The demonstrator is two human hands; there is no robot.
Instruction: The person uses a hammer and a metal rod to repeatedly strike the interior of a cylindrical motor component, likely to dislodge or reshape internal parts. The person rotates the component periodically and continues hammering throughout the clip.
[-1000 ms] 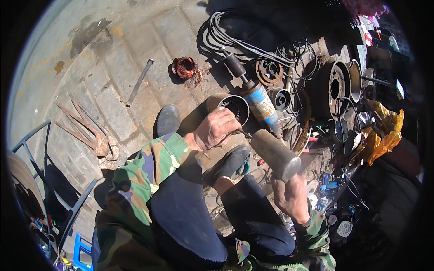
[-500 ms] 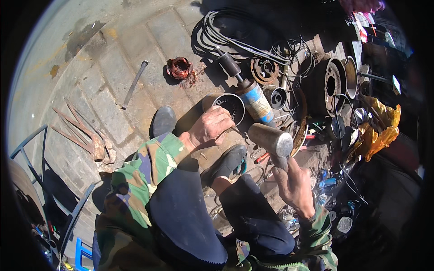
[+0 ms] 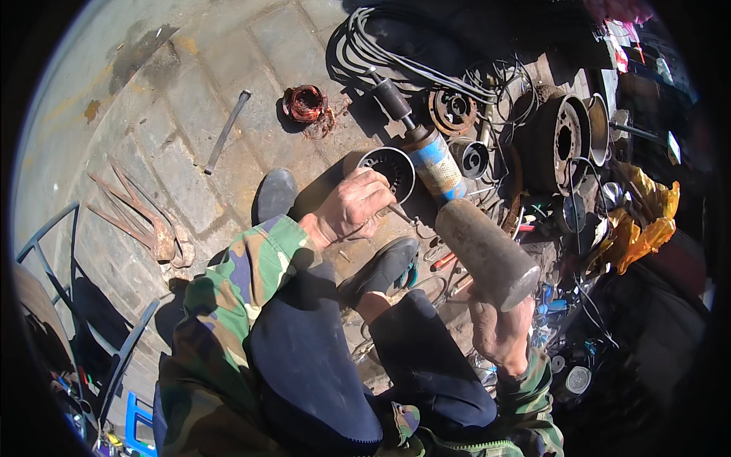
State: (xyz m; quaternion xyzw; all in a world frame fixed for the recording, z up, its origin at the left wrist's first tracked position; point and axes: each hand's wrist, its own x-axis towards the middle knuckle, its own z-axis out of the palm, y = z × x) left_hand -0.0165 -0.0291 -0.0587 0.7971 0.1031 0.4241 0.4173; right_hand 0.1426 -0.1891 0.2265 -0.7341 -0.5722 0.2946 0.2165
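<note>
Slotted metal cylinder (image 3: 396,163): just beyond the person's left hand (image 3: 352,206), at 1 o'clock; contact with the rod cannot be told. Advised handling: metal rod (image 3: 403,214) steady, hammer (image 3: 487,255) square onto its end, knuckles clear of the swing. Left fingers: curled, pinching the rod, which juts toward 4 o'clock. Right hand (image 3: 502,335): fingers folded on the hammer's handle, largely hidden.

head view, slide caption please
Left hand holds a thin metal rod near an open metal cylinder; right hand grips a mallet.
</note>
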